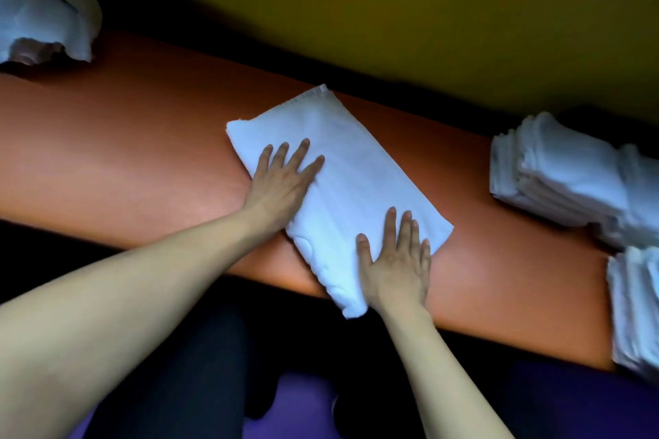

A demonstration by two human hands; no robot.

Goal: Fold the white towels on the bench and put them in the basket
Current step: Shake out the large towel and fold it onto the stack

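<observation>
A white towel [342, 182], folded into a long rectangle, lies slanted across the middle of the orange bench [135, 160]; its near end hangs just over the front edge. My left hand [281, 182] presses flat on the towel's left side with straight fingers. My right hand [399, 260] presses flat on the towel's near right part, fingers straight and spread. No basket is plainly in view.
A stack of white towels [567, 171] sits at the bench's right end, with another pile [638, 310] nearer me. Crumpled white cloth [46, 18] lies at the far left end. A yellow-green wall runs behind the bench; a purple floor shows below.
</observation>
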